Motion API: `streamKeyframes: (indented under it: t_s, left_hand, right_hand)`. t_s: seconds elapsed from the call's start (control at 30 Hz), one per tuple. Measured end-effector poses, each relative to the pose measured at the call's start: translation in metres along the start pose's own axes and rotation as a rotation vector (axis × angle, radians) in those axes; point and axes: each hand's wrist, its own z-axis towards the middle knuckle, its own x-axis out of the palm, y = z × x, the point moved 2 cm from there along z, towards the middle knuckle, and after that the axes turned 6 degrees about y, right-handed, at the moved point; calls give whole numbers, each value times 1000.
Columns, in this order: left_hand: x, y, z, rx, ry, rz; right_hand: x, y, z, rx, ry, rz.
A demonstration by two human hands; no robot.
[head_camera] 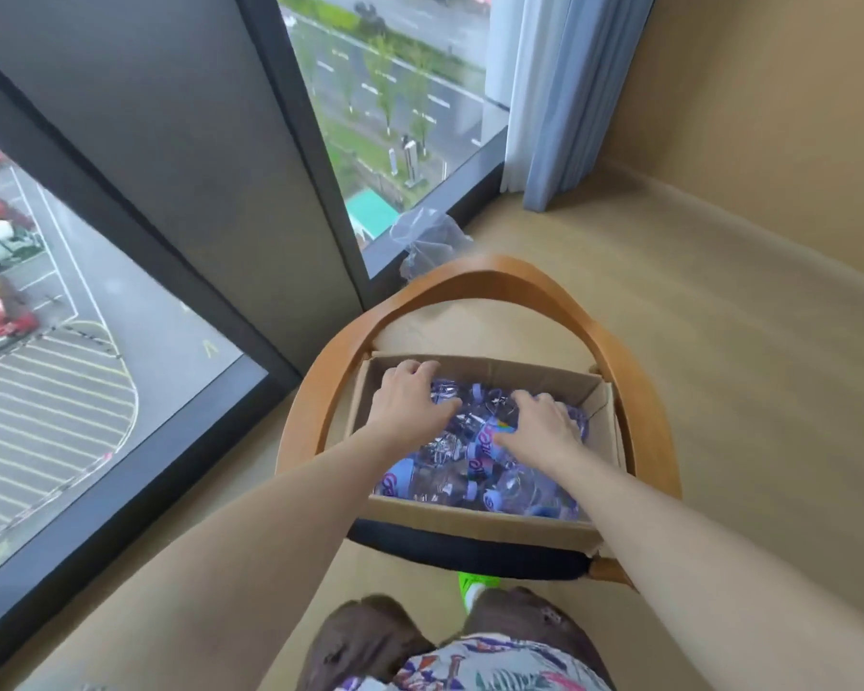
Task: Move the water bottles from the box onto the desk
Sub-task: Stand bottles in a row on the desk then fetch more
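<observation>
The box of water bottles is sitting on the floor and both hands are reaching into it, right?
Not quite. The head view shows the box sitting on a wooden chair, not the floor. The left hand and right hand do reach into it, onto the water bottles.

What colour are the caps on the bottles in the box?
Purple, matching the labels; the bottle caps show best in the head view.

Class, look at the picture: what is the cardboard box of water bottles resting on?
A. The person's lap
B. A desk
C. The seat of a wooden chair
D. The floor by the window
C: the box sits on the dark seat of the chair, whose curved wooden frame wraps around it, above the floor.
</observation>
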Motion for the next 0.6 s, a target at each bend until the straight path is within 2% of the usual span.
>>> streamKeyframes:
  t_s: [0.23,0.37,0.5,0.6]
  left_hand:
    - [42,28,44,-3,199,70]
    - [77,46,55,12,325,129]
    - [110,61,53,35,449,192]
    - [130,71,50,67,508,366]
  right_hand:
    - [42,-10,34,24,253,-94]
    - [79,-22,36,76,296,-135]
    - [102,-28,38,15,257,-229]
    - [106,-36,48,-55,239,-291]
